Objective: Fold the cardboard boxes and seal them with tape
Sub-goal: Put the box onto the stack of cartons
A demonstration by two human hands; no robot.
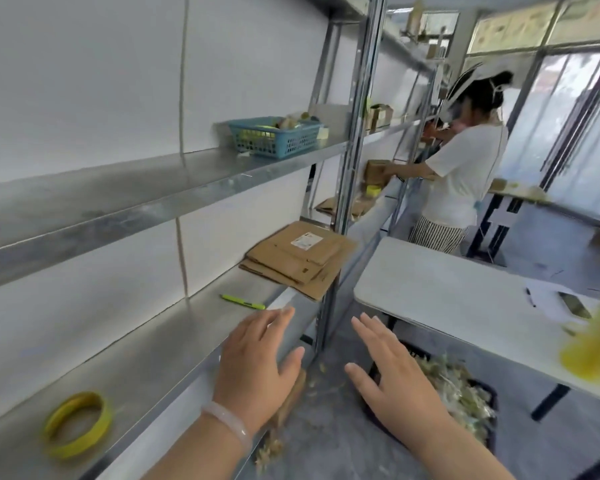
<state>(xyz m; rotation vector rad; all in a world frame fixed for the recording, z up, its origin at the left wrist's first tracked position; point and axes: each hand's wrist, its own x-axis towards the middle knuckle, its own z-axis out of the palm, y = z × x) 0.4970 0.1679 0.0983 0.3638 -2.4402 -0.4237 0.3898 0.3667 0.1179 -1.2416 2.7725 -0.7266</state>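
Your left hand [253,368] and right hand [392,372] reach forward, fingers spread and holding nothing. Flattened cardboard boxes [300,258] lie stacked ahead on the metal shelf [146,358]. A tape roll [78,424] sits near your left forearm.

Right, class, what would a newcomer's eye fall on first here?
Two open hands up front: the left hand over the edge of the metal shelf, the right hand above the floor. Beyond them, flattened cardboard boxes overhang its end; a yellow tape roll lies at lower left.
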